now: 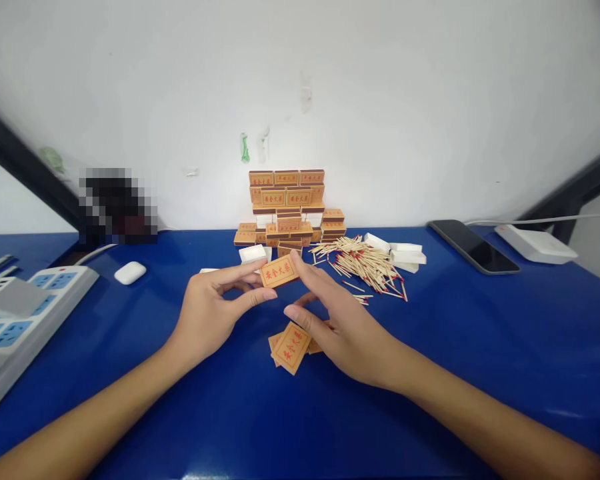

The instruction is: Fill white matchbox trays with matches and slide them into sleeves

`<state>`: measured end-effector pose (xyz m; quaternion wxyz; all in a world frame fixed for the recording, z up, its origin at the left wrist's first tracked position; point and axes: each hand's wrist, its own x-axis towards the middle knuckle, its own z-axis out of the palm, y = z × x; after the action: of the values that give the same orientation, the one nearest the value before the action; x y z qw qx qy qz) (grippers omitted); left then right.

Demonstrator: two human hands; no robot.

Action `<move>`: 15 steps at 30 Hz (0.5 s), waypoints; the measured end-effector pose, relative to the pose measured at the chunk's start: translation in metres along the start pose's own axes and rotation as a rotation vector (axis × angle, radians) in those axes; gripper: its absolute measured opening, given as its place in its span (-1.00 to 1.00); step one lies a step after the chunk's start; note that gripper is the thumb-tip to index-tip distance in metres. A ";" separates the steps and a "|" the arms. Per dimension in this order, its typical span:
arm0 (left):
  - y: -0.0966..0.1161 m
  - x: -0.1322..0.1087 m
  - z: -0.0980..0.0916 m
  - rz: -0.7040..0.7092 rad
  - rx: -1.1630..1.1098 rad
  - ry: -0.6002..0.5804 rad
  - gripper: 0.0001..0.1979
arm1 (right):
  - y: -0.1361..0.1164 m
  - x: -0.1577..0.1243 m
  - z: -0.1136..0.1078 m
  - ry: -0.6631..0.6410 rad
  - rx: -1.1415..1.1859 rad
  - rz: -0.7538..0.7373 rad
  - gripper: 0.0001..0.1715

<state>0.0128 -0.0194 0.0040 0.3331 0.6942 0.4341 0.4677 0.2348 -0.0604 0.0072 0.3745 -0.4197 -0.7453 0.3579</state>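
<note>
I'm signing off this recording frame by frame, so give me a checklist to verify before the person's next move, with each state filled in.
1. Held box gripped by the left hand: ok, between thumb and fingers.
2. Right hand also gripping it: not ok, the index finger is at its right end, but the thumb is apart from it, lower down.
3. Held box filled: cannot tell, its inside is hidden.
4. Stack upright: ok, standing in front of the wall.
5. Matches boxed: not ok, loose in a pile.
6. Phone clear of both hands: ok, off to the right.
</note>
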 end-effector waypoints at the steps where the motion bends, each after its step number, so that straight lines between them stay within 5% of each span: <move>1: -0.001 -0.001 0.001 0.008 -0.001 -0.006 -0.54 | -0.002 -0.001 0.000 -0.015 -0.013 -0.013 -0.13; 9: 0.001 0.001 0.005 0.090 0.078 -0.103 -0.61 | -0.002 0.000 -0.009 0.069 -0.159 -0.100 -0.25; 15: 0.014 0.001 -0.001 0.237 0.262 -0.214 -0.68 | -0.003 0.009 -0.049 -0.085 -0.183 -0.050 -0.55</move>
<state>0.0165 -0.0240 0.0165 0.2268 0.8234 0.3685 0.3670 0.2723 -0.0427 0.0352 0.3113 -0.4181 -0.8003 0.2962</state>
